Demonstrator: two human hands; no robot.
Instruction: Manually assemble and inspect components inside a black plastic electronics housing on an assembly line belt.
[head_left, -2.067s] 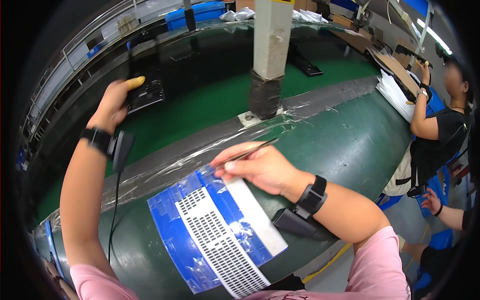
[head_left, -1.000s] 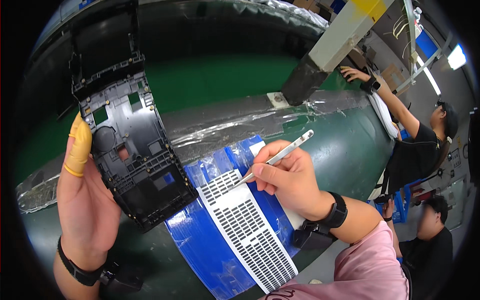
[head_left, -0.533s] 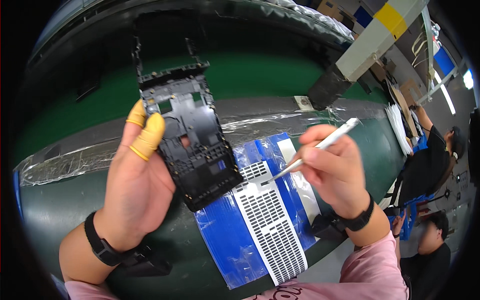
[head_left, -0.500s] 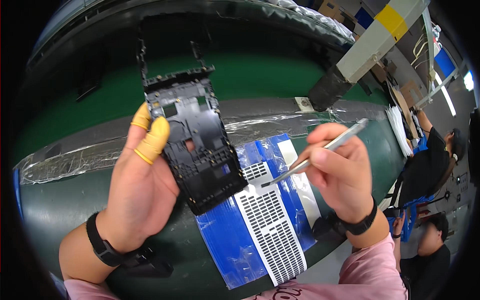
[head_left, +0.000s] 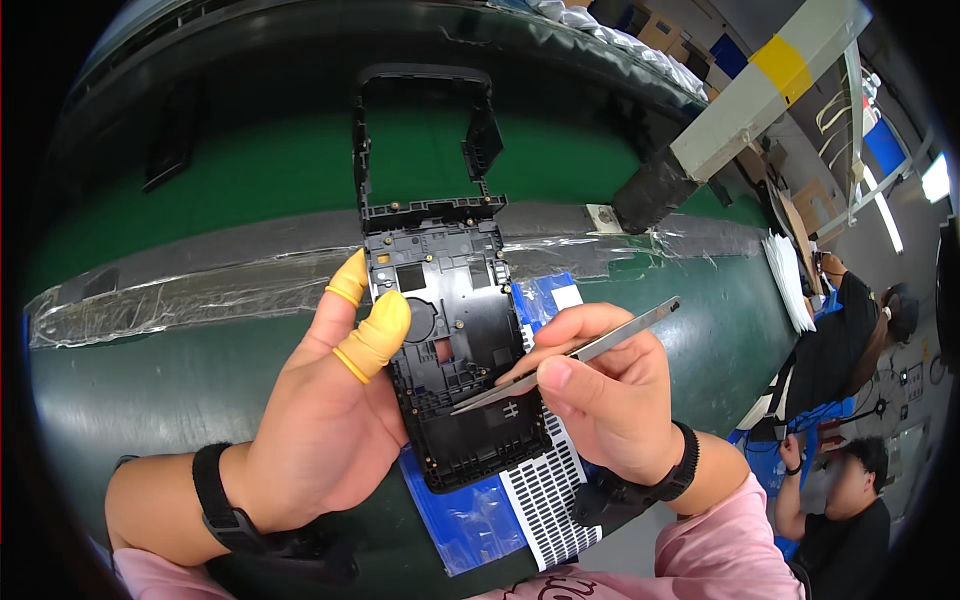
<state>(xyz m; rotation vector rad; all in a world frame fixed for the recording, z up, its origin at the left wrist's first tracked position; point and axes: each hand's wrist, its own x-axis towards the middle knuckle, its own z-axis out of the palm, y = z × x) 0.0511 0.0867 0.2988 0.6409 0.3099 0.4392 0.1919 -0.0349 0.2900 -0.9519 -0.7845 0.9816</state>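
Two bare hands work over a dark green tabletop. The left hand, with yellow rubber finger cots on its thumb and another finger, grips the left edge of a black plastic housing and holds it up, its ribbed inner face in view and its thin open frame pointing to the far side. The right hand pinches slim silver metal tweezers between thumb and fingers, their points over the near half of the housing; whether they touch it, I cannot tell. Below the housing, partly hidden, lies a white sheet with rows of small black rectangles, on a blue panel covered with clear tape. Farther off to the right stands a grey square post with a yellow band, its foot wrapped in black.
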